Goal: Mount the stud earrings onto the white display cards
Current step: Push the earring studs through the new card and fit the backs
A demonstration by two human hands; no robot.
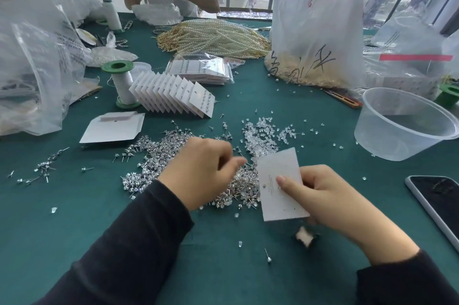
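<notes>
Green felt table (74,205): work surface, bearing all items below.

Clear plastic tub (372,131): far right, well apart from both hands.

Finished cards (173,96): a fanned row standing beyond the heap, studs already set in them.

Stud earrings (159,153): loose silver heap in the middle of the table, partly beneath the left hand and reaching to the left edge of the held card.

Clear backs (263,128): scattered drift just beyond the heap, above the card.

Right hand (330,198): grips the display card (273,170), thumb (285,182) pressed flat on its face, remaining fingers curled behind.

- Card is blank or nearly so; faint print shows, but no stud can be made out on it.
- Long axis runs away from the person, leaning slightly left; face turned up toward the camera.

Left hand (198,173): knuckles up over the heap, fingers curled, fingertips (239,162) drawn together and aimed right.

- Blur hides whether a stud sits between them.
- They lie just beside the card's upper left edge, apart from it.

Judgement: the card lies to the right of the left fingertips, so the coming move is likely a short rightward carry, post first, onto the face above the thumb. The left hand is the nearer to the studs.

Lone stud (267,256): near edge, untouched.
</notes>
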